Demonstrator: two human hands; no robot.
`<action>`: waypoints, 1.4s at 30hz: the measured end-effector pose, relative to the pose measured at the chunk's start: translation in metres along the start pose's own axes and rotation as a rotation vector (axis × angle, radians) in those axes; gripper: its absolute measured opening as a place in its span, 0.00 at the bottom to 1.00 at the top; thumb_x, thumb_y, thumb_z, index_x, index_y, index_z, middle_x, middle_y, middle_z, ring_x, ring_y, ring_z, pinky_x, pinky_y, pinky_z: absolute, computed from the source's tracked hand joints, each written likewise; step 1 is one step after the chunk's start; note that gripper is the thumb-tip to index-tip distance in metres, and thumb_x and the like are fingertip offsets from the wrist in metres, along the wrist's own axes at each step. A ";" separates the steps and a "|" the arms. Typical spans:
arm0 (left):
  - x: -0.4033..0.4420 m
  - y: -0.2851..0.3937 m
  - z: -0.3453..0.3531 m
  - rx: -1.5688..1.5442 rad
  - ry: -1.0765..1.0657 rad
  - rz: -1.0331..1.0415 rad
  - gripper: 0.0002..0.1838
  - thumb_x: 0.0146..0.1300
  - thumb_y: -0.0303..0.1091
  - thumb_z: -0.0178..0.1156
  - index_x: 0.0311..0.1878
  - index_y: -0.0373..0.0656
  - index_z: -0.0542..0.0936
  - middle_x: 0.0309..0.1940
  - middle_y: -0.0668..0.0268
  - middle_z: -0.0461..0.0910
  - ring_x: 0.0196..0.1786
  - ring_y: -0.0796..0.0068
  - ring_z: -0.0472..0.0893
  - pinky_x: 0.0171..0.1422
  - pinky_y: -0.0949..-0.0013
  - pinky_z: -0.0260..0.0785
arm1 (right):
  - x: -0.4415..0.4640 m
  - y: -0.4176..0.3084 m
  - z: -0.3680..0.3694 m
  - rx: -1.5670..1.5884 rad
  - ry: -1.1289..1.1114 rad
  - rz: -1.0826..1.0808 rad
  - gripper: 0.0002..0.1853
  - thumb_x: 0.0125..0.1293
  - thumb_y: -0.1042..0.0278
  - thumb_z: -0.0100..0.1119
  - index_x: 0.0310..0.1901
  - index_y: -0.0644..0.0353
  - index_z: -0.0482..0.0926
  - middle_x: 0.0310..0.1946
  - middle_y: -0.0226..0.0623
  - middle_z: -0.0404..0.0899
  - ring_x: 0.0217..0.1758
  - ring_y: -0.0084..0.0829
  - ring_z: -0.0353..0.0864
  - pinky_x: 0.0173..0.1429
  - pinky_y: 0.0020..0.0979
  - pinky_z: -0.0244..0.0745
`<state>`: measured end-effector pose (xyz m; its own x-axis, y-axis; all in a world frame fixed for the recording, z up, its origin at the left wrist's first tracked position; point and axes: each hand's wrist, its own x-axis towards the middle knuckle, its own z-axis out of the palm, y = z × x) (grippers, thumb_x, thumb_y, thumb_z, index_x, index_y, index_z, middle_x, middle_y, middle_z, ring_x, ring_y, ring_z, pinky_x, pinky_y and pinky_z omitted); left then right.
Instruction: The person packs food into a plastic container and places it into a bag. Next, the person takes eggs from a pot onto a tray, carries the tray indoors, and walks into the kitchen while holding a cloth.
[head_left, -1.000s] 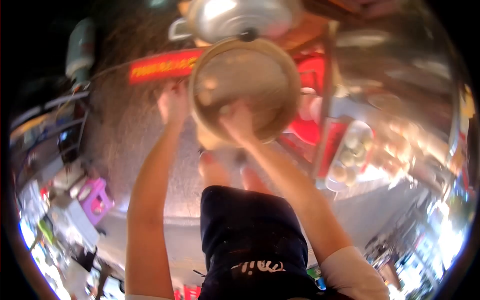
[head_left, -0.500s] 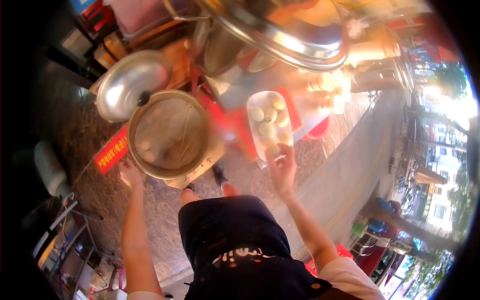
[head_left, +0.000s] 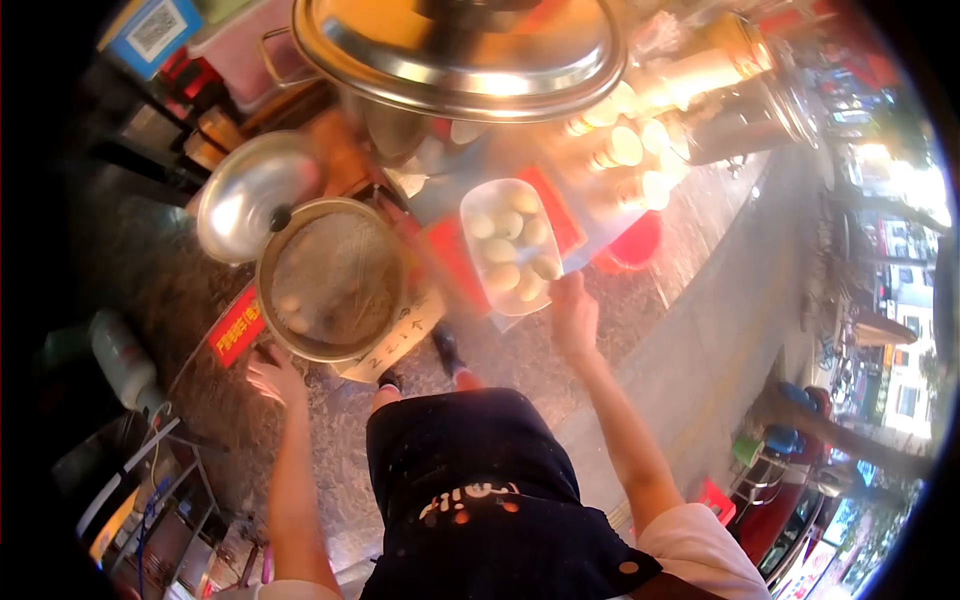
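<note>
Resting at the near right corner of the white tray [head_left: 477,255], whose long axis is slanting away leftward, the right hand [head_left: 575,315], its grip unclear, is lying closer than the left hand [head_left: 278,375], fingers apart beside the round pan [head_left: 330,353].
</note>
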<state>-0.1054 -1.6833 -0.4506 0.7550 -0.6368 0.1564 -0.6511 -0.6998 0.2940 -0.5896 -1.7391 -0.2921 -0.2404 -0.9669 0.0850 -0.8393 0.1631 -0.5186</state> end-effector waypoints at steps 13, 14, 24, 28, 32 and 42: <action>-0.250 -0.066 -0.019 -0.312 -0.539 -0.232 0.12 0.61 0.39 0.58 0.38 0.39 0.80 0.34 0.49 0.78 0.40 0.45 0.78 0.48 0.52 0.70 | -0.003 0.020 -0.019 0.168 -0.159 -0.122 0.04 0.65 0.73 0.57 0.35 0.64 0.74 0.29 0.39 0.74 0.30 0.35 0.75 0.34 0.34 0.70; -0.254 -0.062 -0.023 -0.309 -0.543 -0.254 0.12 0.61 0.39 0.58 0.38 0.39 0.80 0.33 0.50 0.79 0.39 0.46 0.78 0.47 0.52 0.71 | -0.003 0.024 -0.018 0.146 -0.176 -0.157 0.04 0.65 0.73 0.57 0.35 0.64 0.74 0.29 0.39 0.74 0.30 0.35 0.74 0.34 0.35 0.70; -0.248 -0.028 0.011 -0.700 -0.699 -0.371 0.14 0.62 0.42 0.60 0.39 0.40 0.80 0.32 0.54 0.83 0.38 0.55 0.83 0.45 0.58 0.74 | 0.003 0.044 -0.013 0.152 -0.223 -0.163 0.06 0.61 0.75 0.59 0.40 0.63 0.78 0.32 0.42 0.80 0.37 0.36 0.79 0.42 0.34 0.75; -0.250 -0.011 0.022 -0.645 -0.592 -0.189 0.12 0.64 0.37 0.61 0.40 0.36 0.80 0.27 0.61 0.81 0.25 0.73 0.81 0.34 0.68 0.74 | -0.001 0.032 -0.030 0.156 -0.278 -0.225 0.06 0.63 0.71 0.60 0.39 0.64 0.79 0.32 0.43 0.80 0.36 0.36 0.79 0.41 0.34 0.74; -0.254 0.003 0.012 -0.702 -0.697 -0.152 0.11 0.62 0.37 0.60 0.39 0.38 0.79 0.29 0.57 0.81 0.32 0.62 0.81 0.40 0.62 0.74 | -0.011 0.019 -0.048 0.107 -0.339 -0.145 0.08 0.65 0.68 0.60 0.38 0.65 0.80 0.33 0.43 0.79 0.36 0.36 0.79 0.40 0.33 0.75; -0.122 0.098 -0.033 -0.412 -0.434 0.098 0.18 0.62 0.39 0.58 0.51 0.38 0.76 0.46 0.50 0.77 0.56 0.47 0.73 0.62 0.51 0.65 | 0.018 0.029 -0.049 0.229 -0.349 -0.370 0.04 0.65 0.73 0.58 0.37 0.65 0.79 0.32 0.39 0.78 0.33 0.33 0.79 0.30 0.28 0.73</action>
<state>-0.2588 -1.6632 -0.4093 0.5364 -0.8262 -0.1722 -0.5666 -0.5038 0.6521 -0.6418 -1.7425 -0.2640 0.2583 -0.9656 0.0301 -0.7004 -0.2086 -0.6826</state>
